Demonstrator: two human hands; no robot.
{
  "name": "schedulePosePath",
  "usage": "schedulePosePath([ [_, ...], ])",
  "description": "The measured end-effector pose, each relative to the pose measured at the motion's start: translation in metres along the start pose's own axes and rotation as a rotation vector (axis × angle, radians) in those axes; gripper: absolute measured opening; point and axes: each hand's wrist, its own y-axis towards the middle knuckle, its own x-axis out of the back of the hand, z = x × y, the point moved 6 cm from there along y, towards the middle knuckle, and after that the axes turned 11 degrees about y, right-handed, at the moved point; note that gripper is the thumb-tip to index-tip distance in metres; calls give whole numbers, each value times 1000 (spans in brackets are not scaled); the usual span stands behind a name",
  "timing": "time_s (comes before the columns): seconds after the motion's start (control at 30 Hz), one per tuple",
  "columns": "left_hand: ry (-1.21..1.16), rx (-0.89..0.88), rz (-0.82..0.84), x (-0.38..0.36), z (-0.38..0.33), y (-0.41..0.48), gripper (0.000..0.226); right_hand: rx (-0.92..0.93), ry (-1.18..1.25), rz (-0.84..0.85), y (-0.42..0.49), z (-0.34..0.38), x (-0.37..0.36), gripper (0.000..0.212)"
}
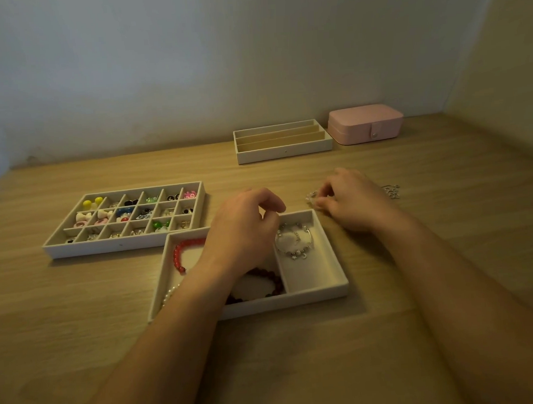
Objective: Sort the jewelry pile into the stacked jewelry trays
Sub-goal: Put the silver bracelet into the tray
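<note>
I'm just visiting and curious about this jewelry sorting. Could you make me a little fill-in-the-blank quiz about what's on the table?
1. The closed case by the wall is ____ in colour.
2. The silver charm bracelet lies in the ____ compartment of the near tray.
3. The yellow earrings sit in the far ____ corner of the grid tray.
4. The right hand pinches a small jewelry piece down at the wooden ____, beside the near tray.
Missing words: pink; right; left; table.

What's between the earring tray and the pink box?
The slotted tray, right beside the pink box; from there to the earring tray it's bare table. Seen in the head view.
</note>
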Motion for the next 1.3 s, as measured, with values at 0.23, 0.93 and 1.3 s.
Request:
schedulePosePath([
  [0.23, -331, 49, 10, 6, 1, 1, 52, 34, 849, -136, -3, 8, 14, 15],
  [0.93, -987, 73, 132, 13, -3, -3, 23, 141, 1325, 288, -26, 47, 6, 26],
  [1.3, -947, 60, 238, 14, 1, -3, 31, 228, 1232, 314, -28, 45, 16, 4],
])
